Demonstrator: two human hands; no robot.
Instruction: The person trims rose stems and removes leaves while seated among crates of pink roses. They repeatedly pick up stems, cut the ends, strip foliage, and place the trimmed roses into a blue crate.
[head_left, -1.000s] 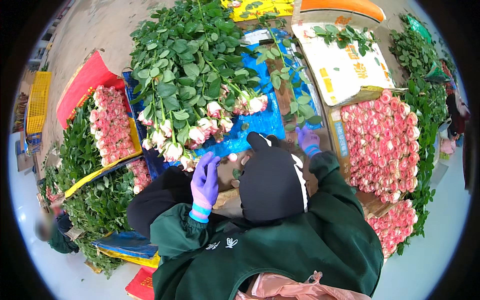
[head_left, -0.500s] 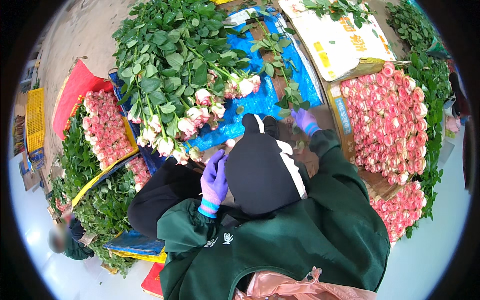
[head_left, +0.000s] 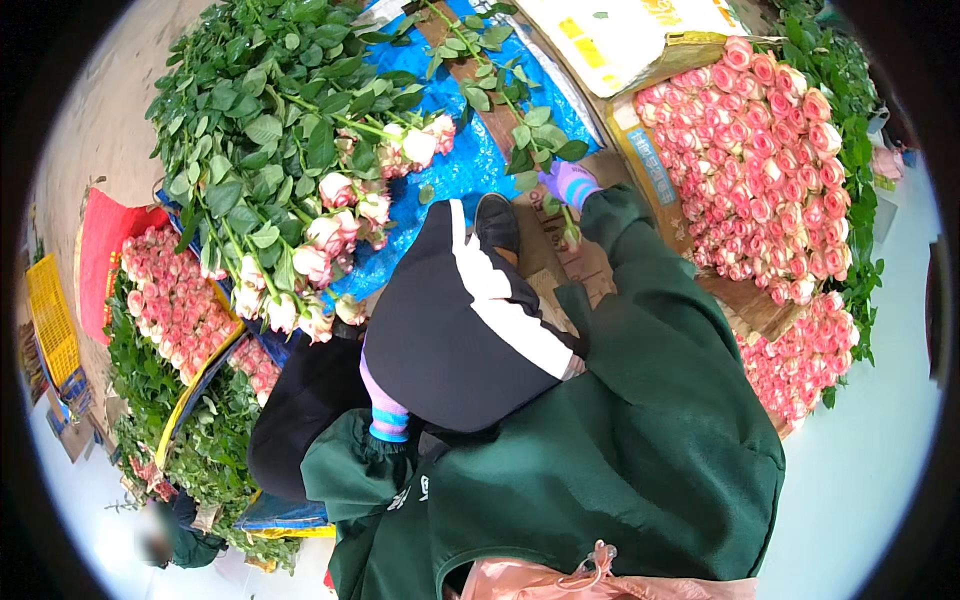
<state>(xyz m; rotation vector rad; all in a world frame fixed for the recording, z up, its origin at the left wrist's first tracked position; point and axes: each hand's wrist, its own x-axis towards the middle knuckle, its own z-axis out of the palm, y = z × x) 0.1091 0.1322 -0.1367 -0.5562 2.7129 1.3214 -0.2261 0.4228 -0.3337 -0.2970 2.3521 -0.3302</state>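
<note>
In a purple glove, my right hand (head_left: 568, 184) closes round the stem of a long-stemmed rose (head_left: 572, 236), just below a wooden strip. Leaves partly cover the fingertips; the pale bud points down toward me. My left hand (head_left: 382, 398), gloved likewise, rests beside my black-clad knee, which hides its fingers. To the left lies a large heap of cut roses (head_left: 325, 228), pink-and-white heads toward me and leafy stems pointing away. It rests on a blue plastic sheet (head_left: 480, 160).
Packed pink roses (head_left: 750, 170) stand at the right beside a cardboard edge (head_left: 650, 165). More bundled roses (head_left: 175, 300) are at the left, near a red wrapper (head_left: 105, 260) and a yellow crate (head_left: 52, 315). A white-and-yellow carton (head_left: 625, 40) lies at the far right. Another person (head_left: 190, 535) is at lower left.
The view has shifted, moving the scene leftward. My right hand has come onto the rose stem, and its bud now shows below the hand. My left hand has slipped down behind the knee.
</note>
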